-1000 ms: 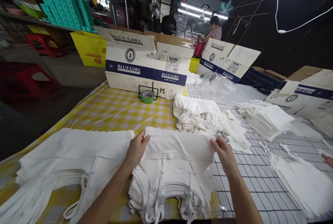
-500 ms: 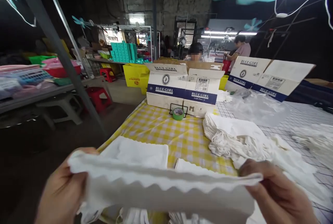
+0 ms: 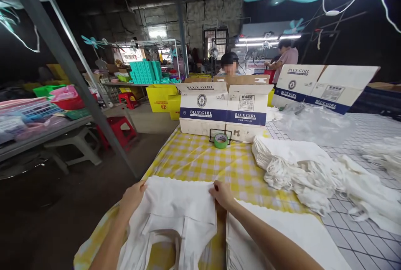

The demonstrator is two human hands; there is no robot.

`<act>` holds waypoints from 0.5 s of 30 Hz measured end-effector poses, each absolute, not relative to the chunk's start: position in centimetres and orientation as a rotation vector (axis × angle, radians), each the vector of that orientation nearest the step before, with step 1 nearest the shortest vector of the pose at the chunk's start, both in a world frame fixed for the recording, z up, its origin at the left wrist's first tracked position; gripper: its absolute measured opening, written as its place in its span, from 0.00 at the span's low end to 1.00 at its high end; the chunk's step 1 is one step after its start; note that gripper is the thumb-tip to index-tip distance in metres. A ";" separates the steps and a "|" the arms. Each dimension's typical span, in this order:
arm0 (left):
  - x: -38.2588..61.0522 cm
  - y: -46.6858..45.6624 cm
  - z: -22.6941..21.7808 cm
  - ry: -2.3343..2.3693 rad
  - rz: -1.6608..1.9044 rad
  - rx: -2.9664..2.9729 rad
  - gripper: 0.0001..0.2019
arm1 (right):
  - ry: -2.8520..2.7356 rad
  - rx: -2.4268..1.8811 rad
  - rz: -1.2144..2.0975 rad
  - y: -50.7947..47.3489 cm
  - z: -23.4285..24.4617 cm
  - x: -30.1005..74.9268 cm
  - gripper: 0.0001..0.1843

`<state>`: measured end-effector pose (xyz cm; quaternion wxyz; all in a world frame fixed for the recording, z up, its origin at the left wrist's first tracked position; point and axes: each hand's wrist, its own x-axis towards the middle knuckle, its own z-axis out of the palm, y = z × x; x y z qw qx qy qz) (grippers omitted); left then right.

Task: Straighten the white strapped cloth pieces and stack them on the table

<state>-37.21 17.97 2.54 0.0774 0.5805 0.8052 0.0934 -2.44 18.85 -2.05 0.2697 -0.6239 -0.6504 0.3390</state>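
The left hand (image 3: 133, 199) pinches one upper corner of a white garment (image 3: 175, 199), and the right hand (image 3: 223, 194) pinches the other corner. The garment is lying flat on the yellow checked cloth (image 3: 194, 159); how many layers are under it, I cannot tell well. Beside it, below the right forearm, is a white stack (image 3: 282, 228). Farther away, a green tape roll (image 3: 221, 141) stands before an open carton (image 3: 203, 126).
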 end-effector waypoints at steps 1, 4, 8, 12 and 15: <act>-37.1 18.6 1.6 2.446 0.253 1.719 0.20 | -1.755 -1.702 0.892 19.3 -2.8 -2.5 0.09; -36.9 19.6 0.1 2.503 0.208 1.702 0.24 | -1.757 -1.732 0.868 20.0 -4.0 -2.3 0.08; -36.0 19.2 0.3 2.526 0.173 1.746 0.22 | -1.750 -1.771 0.869 20.3 -4.4 -2.1 0.04; -35.1 18.0 -0.1 2.657 0.261 1.913 0.25 | -1.707 -1.810 0.914 19.4 -4.1 -1.7 0.09; -35.3 17.2 -1.6 2.653 0.306 2.003 0.30 | -1.778 -1.906 0.974 17.9 -3.2 -1.7 0.17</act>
